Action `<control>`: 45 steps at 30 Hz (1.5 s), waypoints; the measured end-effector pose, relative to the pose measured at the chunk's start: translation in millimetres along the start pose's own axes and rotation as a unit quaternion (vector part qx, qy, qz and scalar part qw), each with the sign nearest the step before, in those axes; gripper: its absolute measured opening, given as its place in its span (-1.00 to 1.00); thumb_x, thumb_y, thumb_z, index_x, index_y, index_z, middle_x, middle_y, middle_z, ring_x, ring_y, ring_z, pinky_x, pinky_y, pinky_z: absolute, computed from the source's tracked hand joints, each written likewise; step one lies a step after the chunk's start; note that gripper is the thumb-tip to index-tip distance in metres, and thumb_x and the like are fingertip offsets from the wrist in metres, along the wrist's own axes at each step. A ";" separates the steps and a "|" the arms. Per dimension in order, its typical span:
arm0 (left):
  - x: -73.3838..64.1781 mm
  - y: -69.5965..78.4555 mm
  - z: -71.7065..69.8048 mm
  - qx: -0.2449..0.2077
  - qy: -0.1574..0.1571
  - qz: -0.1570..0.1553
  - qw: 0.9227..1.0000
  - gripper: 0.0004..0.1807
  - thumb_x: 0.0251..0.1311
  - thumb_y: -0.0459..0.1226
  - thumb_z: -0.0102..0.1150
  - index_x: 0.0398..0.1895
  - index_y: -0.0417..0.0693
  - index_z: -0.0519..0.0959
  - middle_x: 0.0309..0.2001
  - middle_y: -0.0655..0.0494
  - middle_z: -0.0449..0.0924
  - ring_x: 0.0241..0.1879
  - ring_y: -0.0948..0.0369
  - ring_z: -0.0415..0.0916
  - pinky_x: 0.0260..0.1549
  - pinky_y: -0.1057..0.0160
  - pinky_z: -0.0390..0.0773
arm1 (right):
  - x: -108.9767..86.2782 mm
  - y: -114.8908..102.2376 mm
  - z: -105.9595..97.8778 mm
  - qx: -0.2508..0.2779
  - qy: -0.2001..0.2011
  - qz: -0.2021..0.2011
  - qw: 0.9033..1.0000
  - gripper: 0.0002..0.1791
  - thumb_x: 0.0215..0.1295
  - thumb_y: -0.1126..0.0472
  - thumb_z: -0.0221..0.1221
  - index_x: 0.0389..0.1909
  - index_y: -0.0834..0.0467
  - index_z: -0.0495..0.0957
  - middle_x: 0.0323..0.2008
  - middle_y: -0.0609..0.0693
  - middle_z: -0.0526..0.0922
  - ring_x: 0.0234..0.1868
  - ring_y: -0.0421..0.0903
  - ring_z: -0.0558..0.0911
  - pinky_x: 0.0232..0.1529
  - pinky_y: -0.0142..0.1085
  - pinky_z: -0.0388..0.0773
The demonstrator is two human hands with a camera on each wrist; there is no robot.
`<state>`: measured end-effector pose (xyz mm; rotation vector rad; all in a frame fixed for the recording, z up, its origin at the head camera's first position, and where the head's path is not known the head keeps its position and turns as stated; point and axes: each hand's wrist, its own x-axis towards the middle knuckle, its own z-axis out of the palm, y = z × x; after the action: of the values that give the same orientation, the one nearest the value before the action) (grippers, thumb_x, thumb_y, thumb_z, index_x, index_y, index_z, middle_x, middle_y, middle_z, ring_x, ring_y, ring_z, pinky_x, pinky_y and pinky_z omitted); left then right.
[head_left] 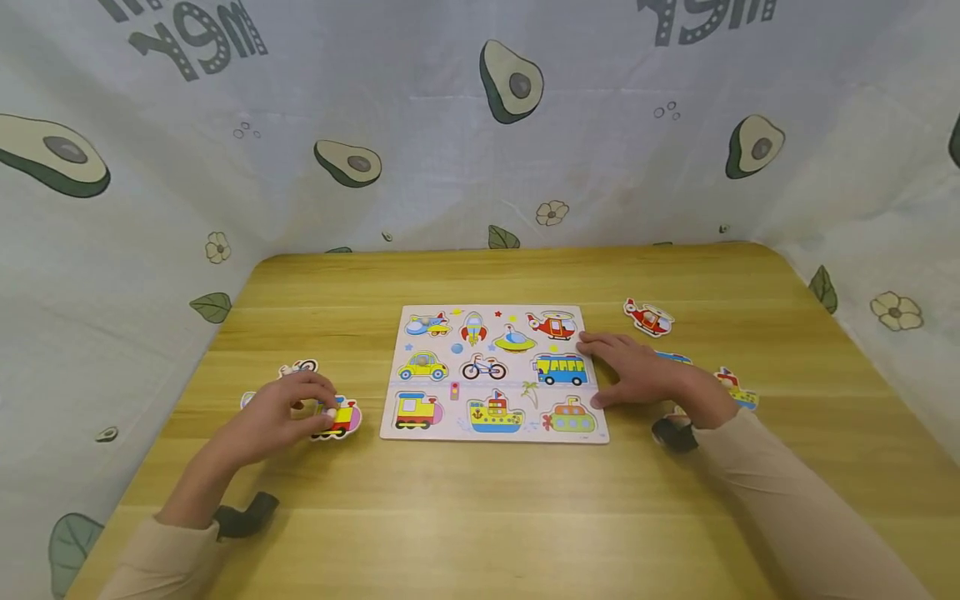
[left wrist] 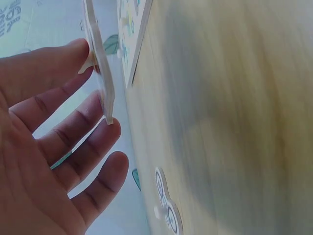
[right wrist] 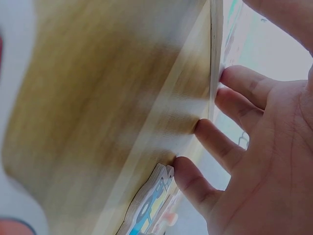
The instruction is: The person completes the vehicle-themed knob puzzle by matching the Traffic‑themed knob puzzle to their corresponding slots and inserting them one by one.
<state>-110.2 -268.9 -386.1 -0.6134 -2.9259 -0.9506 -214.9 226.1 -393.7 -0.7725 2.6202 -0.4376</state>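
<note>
My left hand [head_left: 273,417] pinches a wooden train puzzle piece [head_left: 348,417] by its small knob, left of the puzzle board [head_left: 456,421]. In the left wrist view the train piece [left wrist: 103,73] is edge-on and raised off the table, with the other fingers spread behind it. My right hand [head_left: 633,371] rests at the board's right edge, its fingers extended and fingertips against the rim. A plane piece [head_left: 429,326] and a car piece [head_left: 423,367], both with knobs, sit in the board's upper left slots.
Beyond my left hand lies a bicycle piece [head_left: 306,366], with another partly hidden piece [head_left: 247,399] beside it. To the right are a helicopter piece [head_left: 649,318], a bus piece [head_left: 674,357] and a ship piece [head_left: 741,393]. A patterned cloth [head_left: 435,200] hangs behind the wooden table [head_left: 480,517].
</note>
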 end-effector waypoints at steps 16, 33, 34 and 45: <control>17.0 16.8 13.6 0.017 -0.019 0.013 1.000 -0.86 0.15 -0.34 0.35 -0.41 0.14 0.64 -0.15 0.21 0.62 -0.08 0.17 0.53 -0.06 0.11 0.58 | 3.1 -2.0 3.4 0.010 -0.007 0.000 1.000 0.00 0.11 -0.13 0.38 0.47 0.23 0.20 0.53 0.23 0.12 0.49 0.37 0.09 0.30 0.48 0.09; 44.6 32.1 30.0 0.033 -0.032 0.035 0.998 -0.93 0.16 -0.32 0.33 -0.39 0.06 0.66 -0.12 0.16 0.63 -0.04 0.12 0.55 0.02 -0.01 0.57 | -0.1 -3.5 6.6 0.010 -0.014 0.009 1.000 0.00 0.11 -0.14 0.37 0.48 0.22 0.19 0.53 0.23 0.11 0.49 0.38 0.08 0.30 0.48 0.08; 45.7 32.4 30.9 0.033 -0.033 0.038 0.998 -0.94 0.17 -0.32 0.32 -0.38 0.05 0.66 -0.13 0.16 0.63 -0.05 0.13 0.55 0.02 -0.01 0.57 | -0.2 -3.5 6.5 0.010 -0.013 0.009 1.000 0.00 0.11 -0.14 0.37 0.48 0.22 0.19 0.53 0.23 0.11 0.49 0.38 0.08 0.30 0.48 0.08; 57.8 35.8 39.8 0.024 -0.052 0.047 0.997 -0.96 0.21 -0.26 0.30 -0.39 0.06 0.69 -0.13 0.16 0.61 -0.06 0.14 0.52 0.02 0.01 0.55 | -3.2 -2.2 0.1 0.003 -0.004 0.006 1.000 -0.01 0.11 -0.13 0.38 0.47 0.24 0.20 0.53 0.24 0.12 0.49 0.37 0.09 0.30 0.46 0.11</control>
<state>-145.9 -198.9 -391.3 -0.8133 -2.9675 -0.8609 -211.3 226.2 -392.0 -0.7542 2.6145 -0.4383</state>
